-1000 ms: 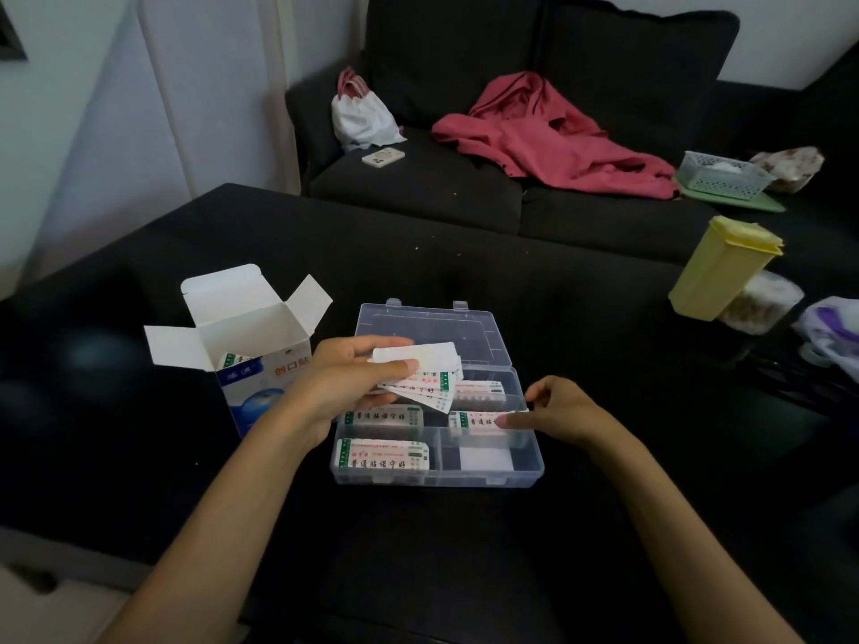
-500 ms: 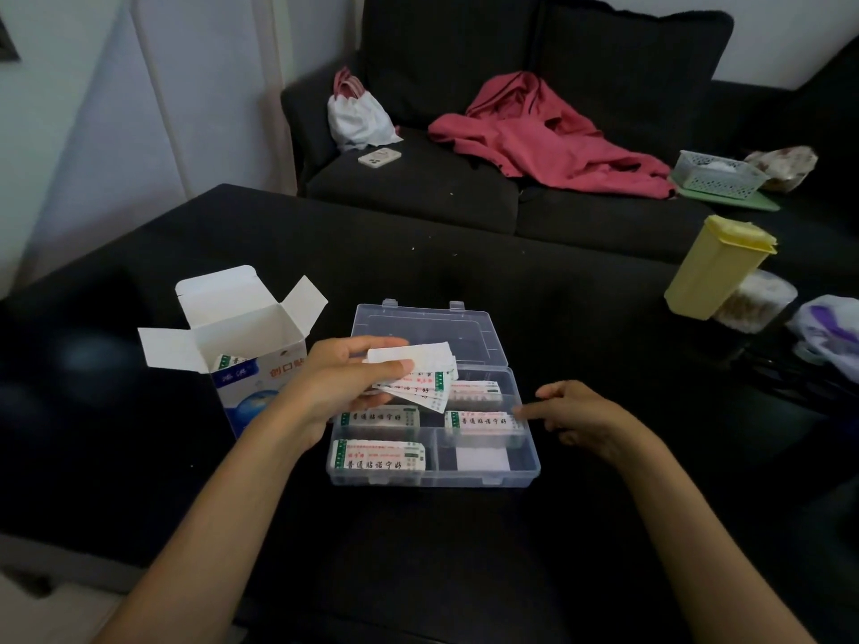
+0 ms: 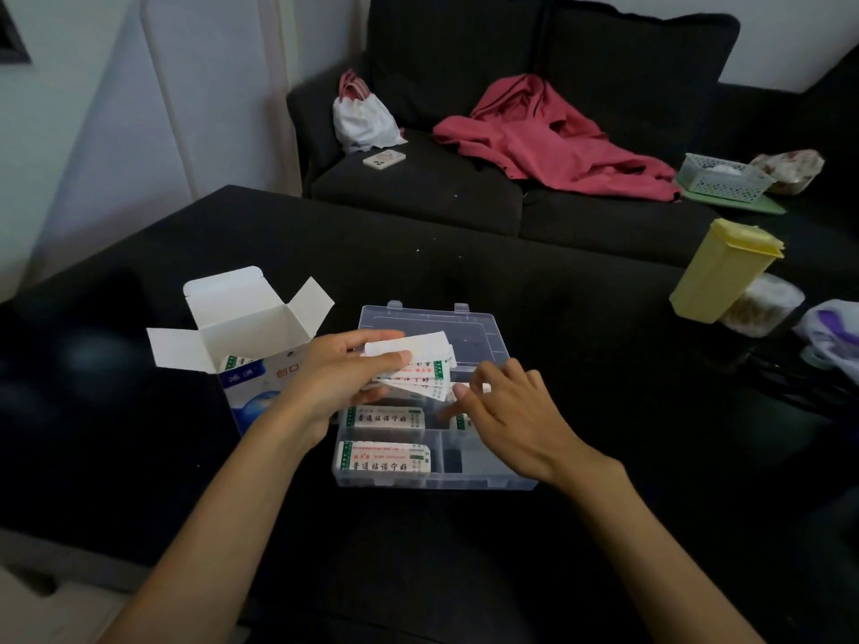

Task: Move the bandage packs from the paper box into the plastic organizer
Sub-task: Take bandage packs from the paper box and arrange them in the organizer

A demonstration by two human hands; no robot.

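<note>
A clear plastic organizer [image 3: 483, 482] lies open on the black table, its lid [image 3: 469, 327] folded back. Two bandage packs [image 3: 385, 459] lie in its left compartments and another shows partly under my right hand. My left hand [image 3: 334, 378] grips a fanned stack of bandage packs [image 3: 420, 367] above the organizer. My right hand [image 3: 504, 411] hovers over the right compartments, thumb and fingertips at the stack's right edge. The white and blue paper box [image 3: 246, 337] stands open to the left with a pack showing inside.
A yellow lidded container [image 3: 718, 271] and a clear jar [image 3: 762, 304] stand at the table's right. Behind is a dark sofa [image 3: 441, 188] with a red garment [image 3: 553, 141], a white bag [image 3: 362, 116], a phone [image 3: 384, 159] and a basket [image 3: 720, 176].
My right hand left the organizer's right side and came up leftward to the edge of the stack held in my left hand. The left hand stayed nearly still.
</note>
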